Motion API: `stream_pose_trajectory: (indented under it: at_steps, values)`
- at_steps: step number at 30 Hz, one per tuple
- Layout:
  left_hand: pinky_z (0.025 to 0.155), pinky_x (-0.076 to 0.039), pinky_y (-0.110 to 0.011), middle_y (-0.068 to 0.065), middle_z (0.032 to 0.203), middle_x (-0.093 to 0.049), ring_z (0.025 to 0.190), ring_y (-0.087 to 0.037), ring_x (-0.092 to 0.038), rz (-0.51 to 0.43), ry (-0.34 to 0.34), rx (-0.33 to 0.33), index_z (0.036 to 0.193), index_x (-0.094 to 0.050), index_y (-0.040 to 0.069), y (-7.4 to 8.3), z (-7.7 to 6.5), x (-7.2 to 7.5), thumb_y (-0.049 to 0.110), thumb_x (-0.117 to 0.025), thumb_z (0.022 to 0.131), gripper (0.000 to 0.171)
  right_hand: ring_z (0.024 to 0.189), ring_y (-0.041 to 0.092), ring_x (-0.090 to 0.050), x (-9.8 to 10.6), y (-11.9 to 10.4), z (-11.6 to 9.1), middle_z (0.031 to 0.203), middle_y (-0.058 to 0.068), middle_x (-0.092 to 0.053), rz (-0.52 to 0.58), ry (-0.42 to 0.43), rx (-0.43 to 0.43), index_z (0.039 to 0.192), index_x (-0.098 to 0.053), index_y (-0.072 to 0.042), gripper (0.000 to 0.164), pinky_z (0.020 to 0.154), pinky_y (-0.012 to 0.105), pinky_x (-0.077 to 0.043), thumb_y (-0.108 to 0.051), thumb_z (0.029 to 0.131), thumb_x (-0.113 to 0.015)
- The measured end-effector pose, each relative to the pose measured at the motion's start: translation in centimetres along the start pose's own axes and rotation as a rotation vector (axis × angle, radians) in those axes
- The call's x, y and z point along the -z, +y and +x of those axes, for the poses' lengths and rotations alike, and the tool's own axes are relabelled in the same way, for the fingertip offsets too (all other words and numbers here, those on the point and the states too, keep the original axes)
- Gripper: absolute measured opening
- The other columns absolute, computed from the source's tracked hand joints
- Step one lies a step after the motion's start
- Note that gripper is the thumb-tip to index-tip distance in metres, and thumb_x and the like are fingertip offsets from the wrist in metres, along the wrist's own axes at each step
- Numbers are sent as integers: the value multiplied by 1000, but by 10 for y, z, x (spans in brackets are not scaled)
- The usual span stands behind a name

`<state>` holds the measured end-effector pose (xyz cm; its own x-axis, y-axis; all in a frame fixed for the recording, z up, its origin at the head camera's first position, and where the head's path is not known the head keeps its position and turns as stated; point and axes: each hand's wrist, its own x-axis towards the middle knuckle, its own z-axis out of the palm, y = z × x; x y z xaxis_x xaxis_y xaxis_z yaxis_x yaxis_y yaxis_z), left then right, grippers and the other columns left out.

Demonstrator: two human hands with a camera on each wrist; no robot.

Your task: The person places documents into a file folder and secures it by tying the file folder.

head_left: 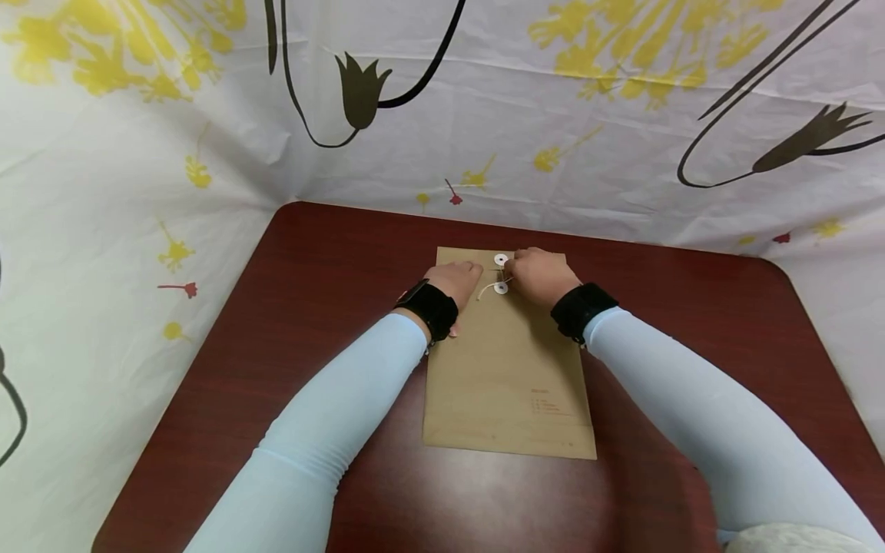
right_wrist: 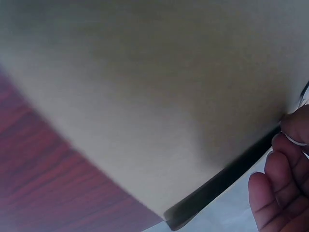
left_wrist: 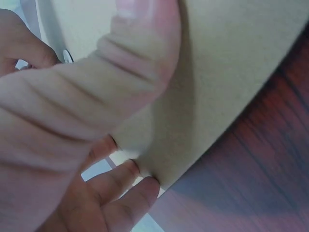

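A brown kraft paper envelope (head_left: 508, 376) lies upright on the table, its flap at the far end. Two white round buttons (head_left: 501, 288) sit one above the other near that end, with a thin pale string (head_left: 486, 289) about them. On the envelope's upper left part rests my left hand (head_left: 452, 280), fingers extended; its fingertips (left_wrist: 145, 188) reach the paper's far edge in the left wrist view. My right hand (head_left: 542, 275) is at the buttons from the right, pinching the string between thumb and curled forefinger (right_wrist: 294, 128).
The dark red wooden table (head_left: 311, 307) has rounded corners. A white cloth (head_left: 415, 153) printed with yellow splashes and dark tulips hangs behind its far edge and along the sides. Small red print (head_left: 546, 403) marks the envelope's lower right.
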<state>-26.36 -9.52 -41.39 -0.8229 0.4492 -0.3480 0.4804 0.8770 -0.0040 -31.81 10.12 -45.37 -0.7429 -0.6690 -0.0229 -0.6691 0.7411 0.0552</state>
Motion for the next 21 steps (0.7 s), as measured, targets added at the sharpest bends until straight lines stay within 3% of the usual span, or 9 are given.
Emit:
stream_pose_trajectory:
  at_steps: [8,13,21]
  values:
    - [105,-48,-36,-8,149,-43,136,-24,-45,45,-15,14,154,-34,7,3,3,-1,26,-101,54,122,77,28,-61,-2,2,-17,83,8,-60,-25,73,28,92,-76,-13,9,69,43,-54,-10,94,-67]
    - [107,-45,-35,-9,148,-44,136,-24,-44,39,-12,-4,154,-33,6,3,0,1,25,-102,53,124,78,29,-59,-2,-5,-31,86,9,-60,-111,100,116,93,-73,-9,7,70,42,-54,-5,91,-69]
    - [104,-47,-37,-8,150,-42,131,-26,-46,34,-5,3,155,-32,9,1,0,-1,26,-102,53,125,86,29,-60,0,-24,-39,92,11,-62,-162,108,271,98,-71,-7,11,81,41,-53,-1,89,-69]
